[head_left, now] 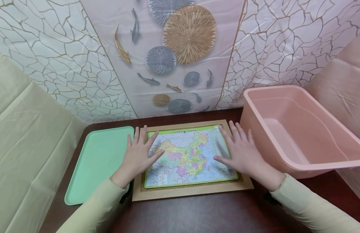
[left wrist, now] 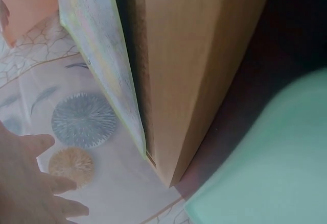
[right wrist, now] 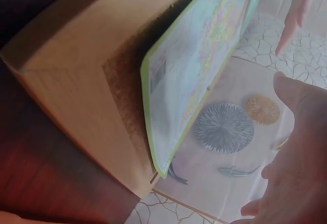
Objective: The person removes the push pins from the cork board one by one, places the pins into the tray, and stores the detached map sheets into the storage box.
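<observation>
A map board (head_left: 180, 161) with a green border lies on a wooden frame (head_left: 194, 193) in the middle of the table. My left hand (head_left: 138, 153) hovers over the board's left edge with its fingers spread. Over the right edge is my right hand (head_left: 241, 152), its fingers spread as well. Neither hand holds anything. Both wrist views show a gap between hand and board: left hand (left wrist: 25, 178), right hand (right wrist: 296, 152). In the right wrist view, the map board (right wrist: 189, 76) stands slightly proud of the frame's recessed inner part (right wrist: 125, 91).
A mint green tray (head_left: 98, 165) lies left of the frame. To the right stands a deep pink bin (head_left: 287, 161), close beside the frame. The dark brown table (head_left: 182, 213) reaches back to a patterned cloth (head_left: 180, 97), with plain beige cloth (head_left: 25, 129) along the left side.
</observation>
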### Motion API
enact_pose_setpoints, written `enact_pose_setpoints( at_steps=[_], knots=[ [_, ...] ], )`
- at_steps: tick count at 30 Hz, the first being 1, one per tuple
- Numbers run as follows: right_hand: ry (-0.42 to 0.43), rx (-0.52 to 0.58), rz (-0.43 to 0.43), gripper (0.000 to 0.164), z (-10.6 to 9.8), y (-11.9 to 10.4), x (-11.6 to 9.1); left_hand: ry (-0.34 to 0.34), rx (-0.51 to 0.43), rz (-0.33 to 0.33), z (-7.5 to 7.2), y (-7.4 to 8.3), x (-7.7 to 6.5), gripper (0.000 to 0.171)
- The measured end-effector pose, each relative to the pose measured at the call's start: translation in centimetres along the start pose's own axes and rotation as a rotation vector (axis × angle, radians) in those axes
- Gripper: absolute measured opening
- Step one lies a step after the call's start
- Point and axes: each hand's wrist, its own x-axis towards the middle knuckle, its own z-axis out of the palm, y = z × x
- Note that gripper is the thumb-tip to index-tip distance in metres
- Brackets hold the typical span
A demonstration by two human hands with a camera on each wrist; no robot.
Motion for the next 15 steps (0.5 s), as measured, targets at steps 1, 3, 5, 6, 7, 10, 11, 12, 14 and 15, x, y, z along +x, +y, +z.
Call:
enact_pose_setpoints(
  at_steps=[1, 3, 5, 6, 7, 10, 11, 12, 14, 15],
  knots=[
    [0.0, 0.002, -0.002, 0.114, 0.1, 0.0, 0.0, -0.004, -0.004, -0.001, 0.0, 0.0, 0.1, 0.081],
    [-0.007, 0.006, -0.003, 0.115, 0.4, 0.1, -0.1, -0.014, -0.014, -0.003, 0.1, 0.1, 0.4, 0.082],
    [-0.008, 0.011, -0.006, 0.115, 0.7, 0.2, -0.2, -0.018, -0.008, -0.002, 0.2, 0.1, 0.7, 0.082],
    [-0.007, 0.014, -0.008, 0.115, 0.9, 0.2, -0.2, -0.022, -0.002, -0.002, 0.3, 0.1, 0.8, 0.082],
    [-0.005, 0.017, -0.01, 0.115, 1.0, 0.2, -0.3, -0.022, 0.0, 0.0, 0.3, 0.1, 1.0, 0.082],
    [-0.003, 0.024, -0.017, 0.114, 1.4, 0.1, -0.4, -0.031, 0.016, 0.006, 0.4, 0.1, 1.4, 0.082],
    [-0.003, 0.025, -0.019, 0.114, 1.6, 0.1, -0.5, -0.036, 0.016, 0.006, 0.4, 0.1, 1.5, 0.083],
    [-0.002, 0.025, -0.022, 0.113, 1.7, 0.0, -0.5, -0.038, 0.015, 0.007, 0.4, 0.1, 1.6, 0.083],
    [-0.004, 0.023, -0.027, 0.112, 2.0, 0.0, -0.7, -0.041, 0.015, 0.01, 0.4, 0.2, 1.9, 0.083],
    [-0.002, 0.022, -0.03, 0.112, 2.1, -0.1, -0.8, -0.043, 0.014, 0.01, 0.4, 0.2, 2.0, 0.082]
  ],
)
